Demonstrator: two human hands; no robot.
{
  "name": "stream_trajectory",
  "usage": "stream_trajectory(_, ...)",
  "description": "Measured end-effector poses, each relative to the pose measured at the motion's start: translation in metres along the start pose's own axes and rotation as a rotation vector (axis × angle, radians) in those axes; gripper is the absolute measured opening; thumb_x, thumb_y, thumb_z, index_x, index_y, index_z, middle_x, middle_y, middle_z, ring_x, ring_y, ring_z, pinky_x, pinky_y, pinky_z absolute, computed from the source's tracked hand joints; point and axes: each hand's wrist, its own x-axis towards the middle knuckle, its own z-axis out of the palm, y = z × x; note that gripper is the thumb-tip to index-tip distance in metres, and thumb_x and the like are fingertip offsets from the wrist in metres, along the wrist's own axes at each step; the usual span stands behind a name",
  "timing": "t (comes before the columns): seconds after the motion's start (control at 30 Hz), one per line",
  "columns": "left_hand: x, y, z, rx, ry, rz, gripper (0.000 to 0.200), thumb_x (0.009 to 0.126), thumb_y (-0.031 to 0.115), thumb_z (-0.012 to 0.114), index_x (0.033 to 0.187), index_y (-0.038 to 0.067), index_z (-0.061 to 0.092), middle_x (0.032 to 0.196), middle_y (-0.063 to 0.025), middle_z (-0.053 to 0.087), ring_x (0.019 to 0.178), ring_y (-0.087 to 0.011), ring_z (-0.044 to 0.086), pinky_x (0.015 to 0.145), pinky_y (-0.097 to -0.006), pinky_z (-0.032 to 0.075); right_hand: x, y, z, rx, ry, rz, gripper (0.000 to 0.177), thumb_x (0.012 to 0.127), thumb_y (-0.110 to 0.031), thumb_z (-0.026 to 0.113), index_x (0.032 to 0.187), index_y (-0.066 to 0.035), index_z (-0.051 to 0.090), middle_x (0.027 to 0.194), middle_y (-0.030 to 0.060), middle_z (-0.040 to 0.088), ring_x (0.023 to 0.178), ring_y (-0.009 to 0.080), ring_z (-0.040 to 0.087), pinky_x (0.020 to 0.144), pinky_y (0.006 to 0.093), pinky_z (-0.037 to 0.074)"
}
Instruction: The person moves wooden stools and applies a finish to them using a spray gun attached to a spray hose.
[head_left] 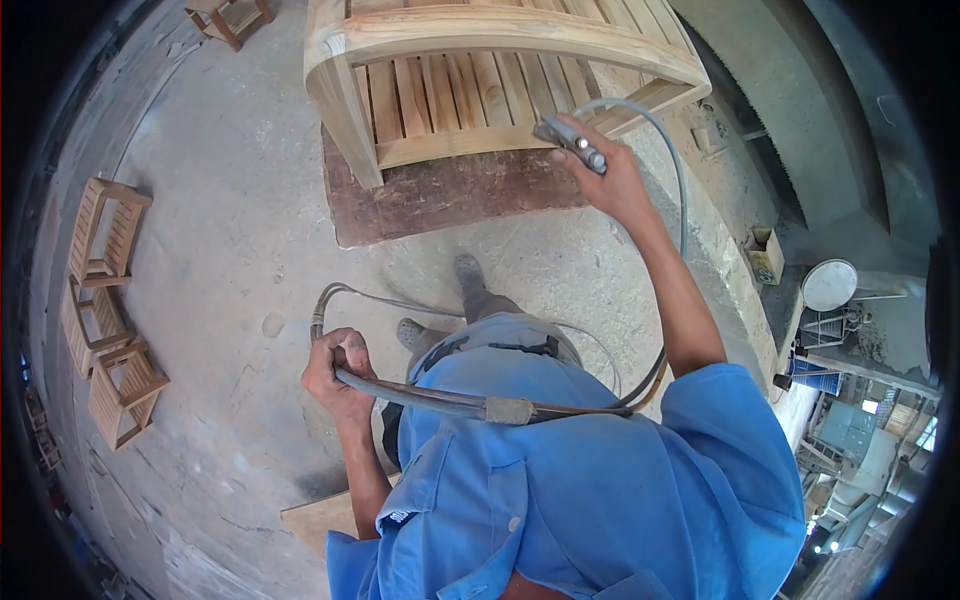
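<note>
My right hand (604,174) is wrapped round a metal spray gun (572,145), held close to the front rail of a slatted wooden bench (455,150). A thin grey hose (683,190) runs from the gun in a loop past my right forearm. My left hand (341,375), in front of my waist, grips a thicker dark hose (430,398) with a taped section that crosses my body. The bench stands on a dark brown board (450,200). Its pale wood shows streaks of differing tone.
Several small slatted wooden pieces of furniture (108,230) stand on the concrete floor (230,250) at the left. To the right are a concrete ledge (725,270), an open box (765,257) and a round pale lid (830,286). Part of the hose hangs near my feet.
</note>
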Motion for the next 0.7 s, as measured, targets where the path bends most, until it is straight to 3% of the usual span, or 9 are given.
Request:
stream_trajectory(0.07,0.003,-0.005,0.002,0.004,-0.009,0.015,0.023,0.094,0.019,0.06,0.08,0.0,0.059,0.058,0.0018,0.051,0.052,-0.0031,0.04,0.048,-0.0212,0.03,-0.004,0.01,0.003,-0.031,0.028,-0.105,0.049,0.084,-0.038,0.07,0.129,-0.021,0.06,0.1,0.0161,0.07,0.09,0.0332,0.069,0.077,0.0388,0.053)
stream_trajectory(0.27,0.001,-0.006,-0.001,0.008,0.014,0.022,0.024,0.095,0.02,0.058,0.082,0.0,0.059,0.059,0.0024,0.05,0.052,-0.0022,0.039,0.047,-0.0206,0.029,0.045,0.01,0.019,-0.004,0.191,-0.1,0.045,0.084,-0.038,0.07,0.124,-0.019,0.063,0.098,0.0167,0.07,0.088,0.0351,0.068,0.078,0.0407,0.053)
stream_trajectory(0.4,-0.002,-0.006,-0.002,0.012,0.044,0.022,0.024,0.095,0.02,0.057,0.081,0.0,0.058,0.059,0.0026,0.05,0.052,-0.0022,0.039,0.047,-0.0204,0.029,0.066,0.003,0.017,-0.064,0.179,-0.054,0.045,0.084,-0.039,0.07,0.123,-0.018,0.064,0.096,0.0169,0.07,0.087,0.0357,0.068,0.077,0.0411,0.053)
stream_trajectory(0.57,-0.003,-0.007,0.001,-0.01,0.03,-0.011,0.022,0.094,0.018,0.057,0.081,0.0,0.058,0.06,0.0029,0.05,0.051,-0.0023,0.038,0.047,-0.0205,0.028,0.043,0.014,0.007,-0.1,0.126,-0.065,0.047,0.085,-0.041,0.069,0.125,-0.018,0.062,0.094,0.0175,0.07,0.084,0.0343,0.069,0.074,0.0396,0.053)
stream_trajectory(0.7,0.003,-0.015,0.014,-0.078,0.055,0.018,0.016,0.087,0.016,0.067,0.08,0.002,0.063,0.048,0.0026,0.036,0.044,-0.0047,0.031,0.043,-0.0242,0.023,0.003,0.01,-0.006,-0.065,0.102,-0.071,0.047,0.084,-0.036,0.071,0.127,-0.02,0.061,0.093,0.0167,0.071,0.081,0.0327,0.069,0.072,0.0382,0.053)
